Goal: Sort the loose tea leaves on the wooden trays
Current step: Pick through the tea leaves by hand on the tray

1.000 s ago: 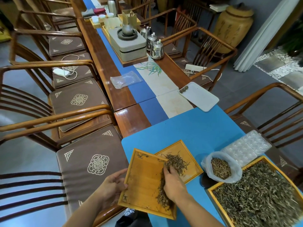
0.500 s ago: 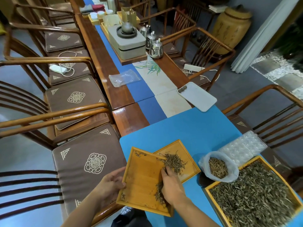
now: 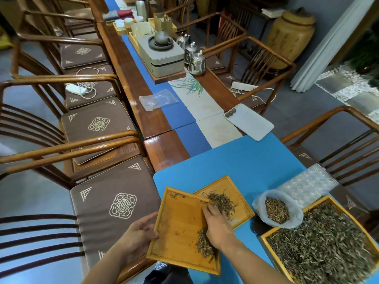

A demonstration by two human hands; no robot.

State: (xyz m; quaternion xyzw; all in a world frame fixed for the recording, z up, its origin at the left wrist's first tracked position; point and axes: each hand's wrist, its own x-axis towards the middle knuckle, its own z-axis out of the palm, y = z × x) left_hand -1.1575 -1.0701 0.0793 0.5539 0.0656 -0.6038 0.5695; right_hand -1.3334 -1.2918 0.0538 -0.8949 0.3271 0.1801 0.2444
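My left hand point(image 3: 139, 232) grips the left rim of a tilted wooden tray point(image 3: 180, 224), whose far corner overlaps a second small wooden tray point(image 3: 238, 193). My right hand point(image 3: 217, 224) lies flat on the tilted tray with fingers together, pressed against loose tea leaves point(image 3: 203, 242) along the tray's right side. A heap of tea leaves point(image 3: 222, 202) lies on the second tray just beyond my fingertips. At the lower right stands a large wooden tray point(image 3: 264, 236) filled with tea leaves point(image 3: 328, 242).
A white plastic bag of leaves point(image 3: 276, 210) sits between the small and large trays, with a clear blister tray point(image 3: 307, 183) behind it. Farther up the table lie a white rectangular dish point(image 3: 250, 121), a clear bag point(image 3: 158, 99) and a tea set point(image 3: 162, 52). Wooden chairs line both sides.
My right hand has slid up the tilted tray toward the second tray, pushing leaves along. More leaves lie on the second tray and fewer on the tilted one.
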